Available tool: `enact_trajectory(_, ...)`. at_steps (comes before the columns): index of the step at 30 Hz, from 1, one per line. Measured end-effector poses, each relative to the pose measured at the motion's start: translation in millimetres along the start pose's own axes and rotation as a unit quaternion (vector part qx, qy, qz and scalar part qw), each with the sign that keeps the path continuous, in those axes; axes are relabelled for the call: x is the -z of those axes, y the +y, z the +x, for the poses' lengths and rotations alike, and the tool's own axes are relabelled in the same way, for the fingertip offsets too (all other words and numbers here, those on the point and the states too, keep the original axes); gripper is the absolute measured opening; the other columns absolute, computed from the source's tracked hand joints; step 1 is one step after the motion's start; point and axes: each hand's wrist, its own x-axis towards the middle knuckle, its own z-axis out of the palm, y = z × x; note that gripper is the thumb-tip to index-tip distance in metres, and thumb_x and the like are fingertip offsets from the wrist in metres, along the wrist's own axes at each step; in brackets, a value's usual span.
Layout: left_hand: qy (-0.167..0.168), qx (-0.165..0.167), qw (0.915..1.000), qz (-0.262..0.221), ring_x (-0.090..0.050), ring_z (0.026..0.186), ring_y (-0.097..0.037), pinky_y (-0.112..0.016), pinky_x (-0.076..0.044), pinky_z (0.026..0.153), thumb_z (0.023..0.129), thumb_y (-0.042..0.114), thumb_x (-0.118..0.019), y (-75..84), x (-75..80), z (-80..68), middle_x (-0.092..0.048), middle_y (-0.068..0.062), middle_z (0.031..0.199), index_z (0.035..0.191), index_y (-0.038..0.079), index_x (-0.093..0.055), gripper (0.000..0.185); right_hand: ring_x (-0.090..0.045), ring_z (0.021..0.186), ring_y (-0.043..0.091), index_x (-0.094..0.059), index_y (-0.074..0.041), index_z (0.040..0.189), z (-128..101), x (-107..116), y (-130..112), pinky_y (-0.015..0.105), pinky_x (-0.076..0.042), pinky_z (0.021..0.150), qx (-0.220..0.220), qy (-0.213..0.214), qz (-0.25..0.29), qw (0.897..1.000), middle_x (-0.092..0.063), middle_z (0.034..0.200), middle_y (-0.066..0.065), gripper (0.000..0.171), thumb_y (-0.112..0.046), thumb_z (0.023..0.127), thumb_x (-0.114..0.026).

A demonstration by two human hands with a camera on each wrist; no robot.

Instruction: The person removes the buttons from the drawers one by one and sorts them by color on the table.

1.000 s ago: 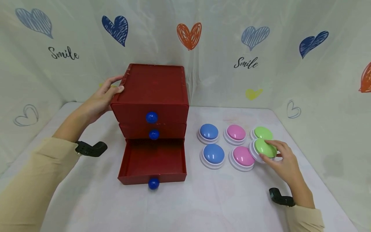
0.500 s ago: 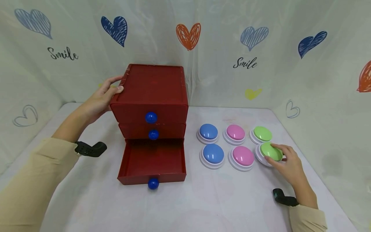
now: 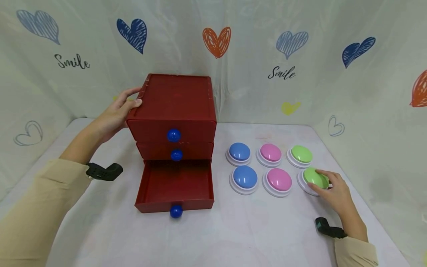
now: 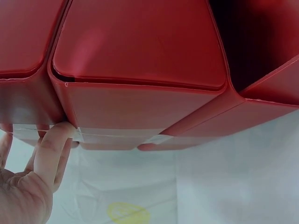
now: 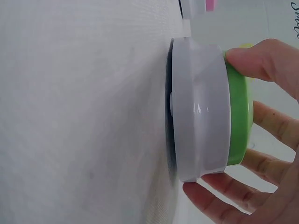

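Observation:
My right hand [image 3: 326, 184] grips a green dome button [image 3: 313, 177] with a white base at the front right of a group of buttons. In the right wrist view my thumb and fingers [image 5: 261, 60] wrap the green button [image 5: 201, 112], whose base is at the tabletop. My left hand [image 3: 128, 102] rests against the upper left edge of a red drawer chest [image 3: 176, 100], thumb on the top rim. The left wrist view shows the left hand [image 4: 42, 172] touching the red chest [image 4: 140, 60]. The bottom drawer [image 3: 175, 183] stands pulled out and looks empty.
Two blue buttons [image 3: 239, 152] [image 3: 244, 177], two pink ones [image 3: 270, 152] [image 3: 278, 180] and another green one [image 3: 301, 154] sit in rows right of the chest. Blue knobs [image 3: 175, 211] mark the three drawers. A heart-print cloth surrounds the white table [image 3: 233, 230].
My right hand has carried the tilted green button rightward and down, away from the pink button, until it sits level on the table. The left hand and chest have not moved.

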Motion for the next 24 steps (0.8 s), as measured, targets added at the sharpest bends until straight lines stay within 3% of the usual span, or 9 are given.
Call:
enact_trajectory(14,0.003,-0.002,1.0,-0.001,-0.058,0.093,0.0,-0.025,-0.049,0.076,0.098,0.045,-0.036,0.4,-0.7,-1.1,-0.041,0.004,0.128,0.147,0.032,-0.011,0.057,-0.048,0.097,0.043,-0.044,0.004,0.131,0.3,1.0,4.1,0.041,-0.041,0.072,-0.012,-0.027,-0.006,1.0,-0.039,0.125,0.034,0.062,-0.034,0.086,-0.064)
enact_trajectory(18,0.002,-0.002,1.0,-0.001,-0.058,0.093,-0.001,-0.025,-0.049,0.076,0.097,0.046,-0.036,-0.3,-0.8,-0.3,-0.04,0.003,0.13,0.147,0.032,-0.011,0.057,-0.043,0.103,0.047,-0.041,0.006,0.132,-0.1,1.5,1.4,0.053,-0.042,0.078,-0.015,-0.039,-0.004,0.999,-0.035,0.127,0.037,0.063,-0.034,0.088,-0.062)
enact_trajectory(24,0.004,-0.002,0.9999,-0.009,-0.059,0.092,0.0,-0.025,-0.049,0.075,0.098,0.045,-0.036,-0.8,-0.6,-0.9,-0.042,0.006,0.126,0.147,0.032,-0.012,0.056,-0.026,0.119,0.058,-0.04,0.007,0.132,1.1,3.1,-8.3,0.07,-0.024,0.092,-0.01,-0.036,0.007,0.999,-0.028,0.133,0.04,0.062,-0.034,0.09,-0.06)
